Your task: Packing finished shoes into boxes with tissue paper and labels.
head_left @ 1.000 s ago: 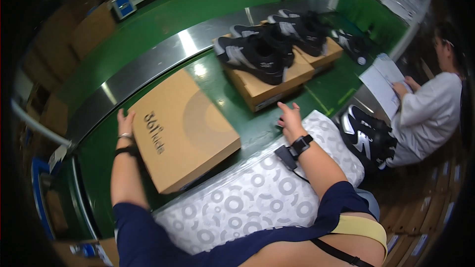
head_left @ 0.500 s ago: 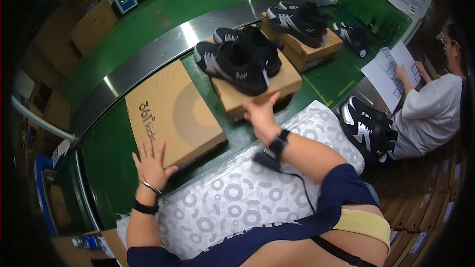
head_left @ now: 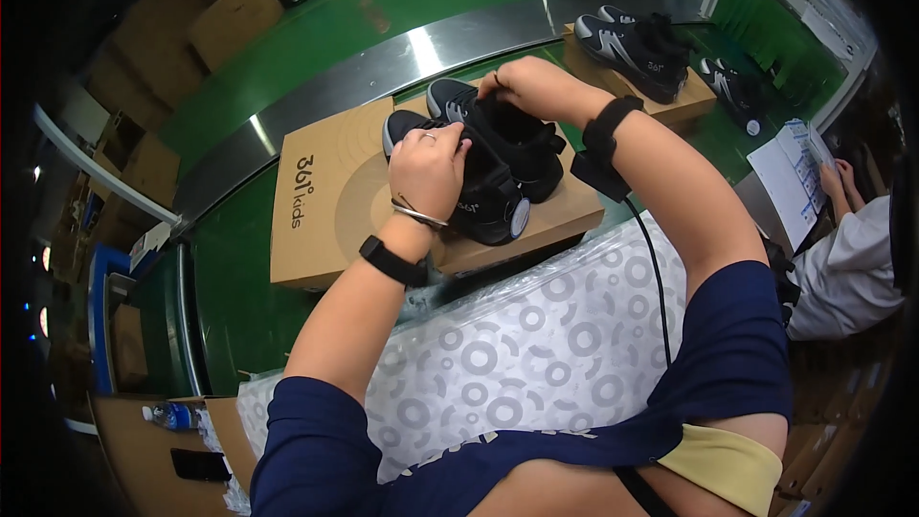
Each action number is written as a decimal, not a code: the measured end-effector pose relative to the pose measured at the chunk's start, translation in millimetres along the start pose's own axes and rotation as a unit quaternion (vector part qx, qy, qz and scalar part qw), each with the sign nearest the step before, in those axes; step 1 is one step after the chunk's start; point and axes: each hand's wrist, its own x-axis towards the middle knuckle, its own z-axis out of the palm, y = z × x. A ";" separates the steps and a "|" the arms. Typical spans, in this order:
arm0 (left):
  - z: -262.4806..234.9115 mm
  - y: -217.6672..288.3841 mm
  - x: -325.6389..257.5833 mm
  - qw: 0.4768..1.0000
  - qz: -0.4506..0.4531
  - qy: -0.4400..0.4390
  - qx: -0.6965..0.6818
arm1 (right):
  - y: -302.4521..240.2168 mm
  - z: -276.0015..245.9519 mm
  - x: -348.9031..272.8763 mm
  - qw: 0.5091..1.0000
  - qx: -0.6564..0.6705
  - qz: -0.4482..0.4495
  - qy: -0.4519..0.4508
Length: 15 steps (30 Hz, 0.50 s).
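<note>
A glossy metal strip (head_left: 373, 72) contrasts with a smooth, matt cardboard box (head_left: 330, 215), cloth-like shoes (head_left: 486, 213) and paper sheets (head_left: 787, 190).

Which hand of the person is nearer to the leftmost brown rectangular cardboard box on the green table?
Left. The left hand is at the front black-grey shoe, just right of the box; the right hand is farther right, at the rear black-grey shoe.

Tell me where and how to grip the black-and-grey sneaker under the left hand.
Likely best by the heel collar, from above and the near side: the black-and-grey sneaker stands upright on a brown cardboard box, heel nearest, while the left hand covers its middle. A matching black sneaker sits close on its right, leaving little room there.
</note>
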 end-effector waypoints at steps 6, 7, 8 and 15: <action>1.7 -14.5 18.4 0.894 -0.269 -0.007 -0.358 | 4.0 1.8 22.0 0.979 0.134 0.151 0.031; -2.9 -15.0 19.4 0.875 -0.282 -0.047 -0.391 | -0.2 4.0 21.5 0.987 0.037 0.139 0.067; -8.5 -16.9 9.0 0.875 -0.290 -0.046 -0.385 | -18.3 8.1 18.2 0.988 0.043 0.133 0.062; -76.4 29.5 -130.9 0.968 -0.139 -0.079 -0.194 | -113.0 21.2 -52.8 0.987 -0.136 -0.082 -0.015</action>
